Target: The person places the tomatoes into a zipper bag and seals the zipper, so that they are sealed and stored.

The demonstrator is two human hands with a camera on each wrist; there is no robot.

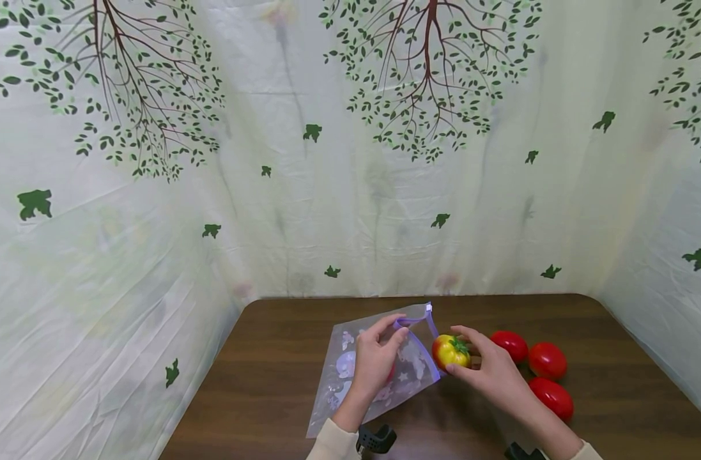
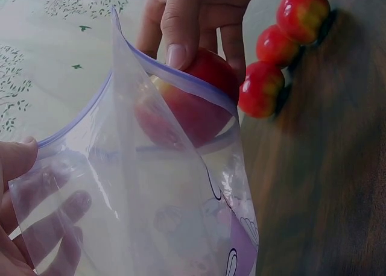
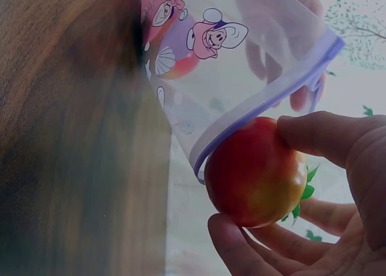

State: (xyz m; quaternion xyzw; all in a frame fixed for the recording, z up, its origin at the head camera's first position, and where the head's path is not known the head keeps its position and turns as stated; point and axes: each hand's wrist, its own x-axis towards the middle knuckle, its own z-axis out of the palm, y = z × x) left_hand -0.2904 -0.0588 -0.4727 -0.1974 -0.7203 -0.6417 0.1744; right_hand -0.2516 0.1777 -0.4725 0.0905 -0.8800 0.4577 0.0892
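My left hand (image 1: 374, 363) pinches the rim of a clear zip bag (image 1: 344, 348) with purple edging and printed cartoon figures. The bag's mouth gapes toward the right. With thumb and fingers, my right hand (image 1: 494, 370) holds a red-and-yellow tomato (image 1: 445, 351) with a green leafy top. In the right wrist view the tomato (image 3: 253, 179) is right at the purple rim (image 3: 265, 95); in the left wrist view it shows partly behind the clear plastic. Through the bag's wall, another red round fruit (image 3: 181, 66) shows low inside, partly covered by the print.
Three glossy red fruits (image 1: 548, 361) lie on the brown wooden table (image 1: 258, 370), to the right of and behind my right hand. A pale curtain (image 1: 385, 211) with printed trees and leaves stands behind the table and along both sides.
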